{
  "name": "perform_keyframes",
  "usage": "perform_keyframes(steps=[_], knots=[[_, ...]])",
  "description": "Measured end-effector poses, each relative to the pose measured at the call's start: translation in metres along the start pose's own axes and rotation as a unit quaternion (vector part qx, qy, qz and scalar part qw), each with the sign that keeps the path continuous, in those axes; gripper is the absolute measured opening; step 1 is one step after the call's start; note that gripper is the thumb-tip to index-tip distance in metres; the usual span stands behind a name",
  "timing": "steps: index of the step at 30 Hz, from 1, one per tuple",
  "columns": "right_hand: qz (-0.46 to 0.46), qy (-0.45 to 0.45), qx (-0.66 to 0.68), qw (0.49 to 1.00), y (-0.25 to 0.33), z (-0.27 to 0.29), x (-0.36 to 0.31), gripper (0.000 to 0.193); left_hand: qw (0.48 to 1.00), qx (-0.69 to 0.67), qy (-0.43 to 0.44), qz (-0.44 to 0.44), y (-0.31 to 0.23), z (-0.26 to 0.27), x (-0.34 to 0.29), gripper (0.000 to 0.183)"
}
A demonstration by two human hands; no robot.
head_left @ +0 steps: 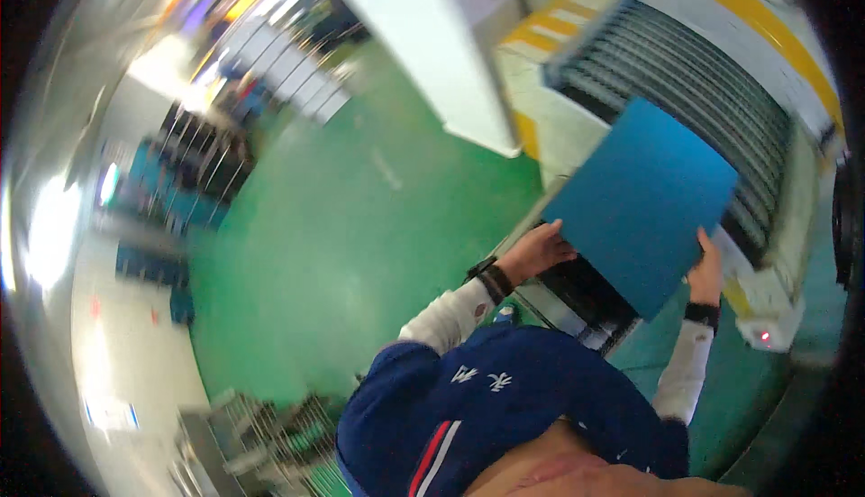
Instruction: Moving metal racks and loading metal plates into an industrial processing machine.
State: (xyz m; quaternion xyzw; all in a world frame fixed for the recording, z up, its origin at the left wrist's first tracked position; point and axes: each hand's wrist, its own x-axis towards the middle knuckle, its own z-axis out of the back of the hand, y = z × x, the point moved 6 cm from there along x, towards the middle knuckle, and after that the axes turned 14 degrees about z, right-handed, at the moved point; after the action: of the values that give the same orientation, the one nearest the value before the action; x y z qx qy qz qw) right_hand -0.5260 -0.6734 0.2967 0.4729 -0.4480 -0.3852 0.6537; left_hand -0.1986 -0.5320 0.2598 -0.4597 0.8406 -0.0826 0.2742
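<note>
A flat blue panel [644, 200] is held out at the right, tilted in the view. My left hand [539, 252] grips its left edge, the fingers partly tucked against the rim. On the panel's near right edge, my right hand [705, 272] is closed with the thumb along the top; its other fingers are largely hidden underneath. The far end of the panel overlaps the dark rollers of a conveyor [694, 64]. Below its near edge lies a dark tray-like surface [590, 294], partly covered by the panel.
A white machine housing with yellow edges [527, 64] surrounds the rollers, with a small red light [765, 336] at its near corner. A white pillar [468, 91] rises beyond. Green floor [342, 227] spreads left, toward blurred racks [194, 168] and metal frames [270, 434].
</note>
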Motion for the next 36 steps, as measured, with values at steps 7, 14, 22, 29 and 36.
perform_keyframes(steps=[7,14,22,29,36], knots=[[-0.196,-0.164,0.231,0.939,-0.040,0.079,-0.008,0.038,0.996,0.003,-0.073,-0.054,-0.013,-0.012,0.002,0.028],[-0.218,-0.102,0.305,0.921,-0.036,0.072,-0.099,0.034,0.992,0.018,-0.093,-0.085,-0.003,-0.019,0.009,0.023],[-0.232,-0.158,0.328,0.902,-0.030,0.054,-0.165,0.025,0.993,0.020,-0.074,-0.085,-0.019,-0.025,0.021,0.018],[-0.069,-0.195,0.071,0.976,-0.008,0.074,-0.133,0.016,0.993,-0.011,-0.042,-0.109,-0.070,-0.012,0.035,0.015],[-0.102,-0.330,0.384,0.856,-0.042,0.074,-0.111,0.012,0.989,0.024,-0.028,-0.140,-0.128,0.012,0.064,0.020]])
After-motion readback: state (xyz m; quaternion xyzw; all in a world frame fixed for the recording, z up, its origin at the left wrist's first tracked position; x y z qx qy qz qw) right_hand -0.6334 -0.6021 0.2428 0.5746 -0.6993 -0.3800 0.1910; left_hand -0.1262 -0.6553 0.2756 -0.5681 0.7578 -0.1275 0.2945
